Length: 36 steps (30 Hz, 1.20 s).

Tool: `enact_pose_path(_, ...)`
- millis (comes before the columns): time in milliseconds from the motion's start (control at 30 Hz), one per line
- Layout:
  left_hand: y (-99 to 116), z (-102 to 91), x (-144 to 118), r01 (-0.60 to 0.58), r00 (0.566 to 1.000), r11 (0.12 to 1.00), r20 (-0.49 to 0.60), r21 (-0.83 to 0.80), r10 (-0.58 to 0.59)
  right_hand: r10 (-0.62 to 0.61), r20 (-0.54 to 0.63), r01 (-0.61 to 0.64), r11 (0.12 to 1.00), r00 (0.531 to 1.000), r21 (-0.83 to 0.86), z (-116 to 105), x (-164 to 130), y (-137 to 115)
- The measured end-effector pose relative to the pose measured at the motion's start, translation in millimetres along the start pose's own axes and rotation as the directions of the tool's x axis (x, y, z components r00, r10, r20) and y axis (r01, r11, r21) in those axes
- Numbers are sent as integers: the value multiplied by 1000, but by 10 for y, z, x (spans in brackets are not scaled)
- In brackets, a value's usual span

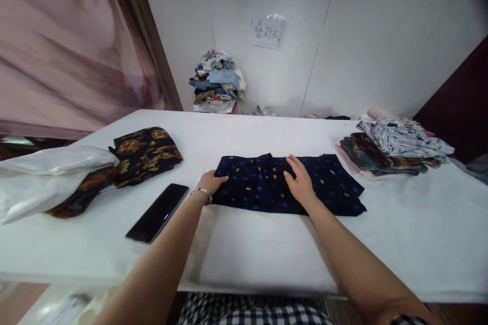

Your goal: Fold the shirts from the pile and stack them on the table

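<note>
A navy shirt with blue and yellow leaf-shaped spots lies folded in a long flat strip across the white table. At its left end my left hand, with a bracelet on the wrist, pinches the edge; the thumb lies on top and the other fingers are mostly hidden. My right hand rests on the cloth right of the middle, fingers stretched and thumb apart. Slight creases rise along the shirt's upper edge between the hands.
A phone lies left of my left forearm. Beyond it are a black floral garment and a white plastic bag. Folded clothes are stacked at the right. Behind the table stands a clothes pile.
</note>
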<state>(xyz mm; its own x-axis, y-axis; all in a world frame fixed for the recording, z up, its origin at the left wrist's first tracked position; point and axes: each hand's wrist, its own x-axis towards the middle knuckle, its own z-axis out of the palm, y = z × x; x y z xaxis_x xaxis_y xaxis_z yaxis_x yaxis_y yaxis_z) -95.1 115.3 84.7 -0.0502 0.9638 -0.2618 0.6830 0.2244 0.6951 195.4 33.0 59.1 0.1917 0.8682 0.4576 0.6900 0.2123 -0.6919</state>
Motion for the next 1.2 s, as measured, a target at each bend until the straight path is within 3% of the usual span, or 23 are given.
enact_pose_path(33,-41,22,15,3,1000,1000,0,2,-3,-77,33,78,996,997,-44,7,-30,-72)
enact_pose_path(100,-82,54,41,5,1000,1000,1,-2,-5,-143,213,168,980,966,-103,41,-88,-202)
enact_pose_path(167,-85,58,56,7,1000,1000,7,-9,-6,-97,459,191,968,883,-162,87,-129,-292)
enact_pose_path(233,-71,39,55,13,1000,1000,21,-20,-12,-22,605,194,956,796,-220,113,-146,-342)
enact_pose_path(267,-61,26,49,18,999,999,31,-28,-17,-6,611,196,950,791,-244,114,-147,-359)
enact_pose_path(367,-38,-10,24,34,998,997,62,-62,-31,-38,513,210,937,857,-280,91,-142,-397)
enact_pose_path(467,-22,-41,11,56,996,994,78,-99,-48,-15,552,180,952,834,-247,100,-152,-407)
enact_pose_path(533,8,-79,-4,70,993,990,100,-125,-58,9,565,80,988,825,-132,135,-160,-385)
enact_pose_path(633,180,-167,-91,74,987,966,158,-249,-35,19,452,-62,995,892,80,156,-128,-321)
enact_pose_path(700,434,-196,-210,25,980,921,192,-388,54,74,351,-146,972,933,182,90,-53,-268)
enact_pose_path(767,785,-135,-362,-52,957,865,222,-500,186,225,245,-305,876,943,374,-60,59,-198)
enact_pose_path(800,973,-59,-440,-84,938,845,244,-528,246,321,222,-390,772,921,503,-159,120,-153)
enact_pose_path(900,1415,333,-633,-156,874,793,292,-588,389,497,337,-558,407,800,723,-465,256,22)
enact_pose_path(967,1496,672,-703,-321,846,790,215,-522,487,524,415,-620,309,744,721,-600,287,159)
enact_pose_path(1033,1394,994,-725,-536,796,796,148,-282,588,558,419,-659,342,716,670,-643,282,289)
enact_pose_path(1067,1299,1127,-723,-615,764,779,151,-120,627,577,397,-672,407,714,618,-635,277,343)
enact_pose_path(1133,1095,1308,-707,-699,712,701,219,138,667,591,304,-662,620,747,421,-587,274,420)
enact_pose_path(1200,947,1374,-692,-724,689,639,263,258,675,553,208,-588,785,807,194,-533,289,448)
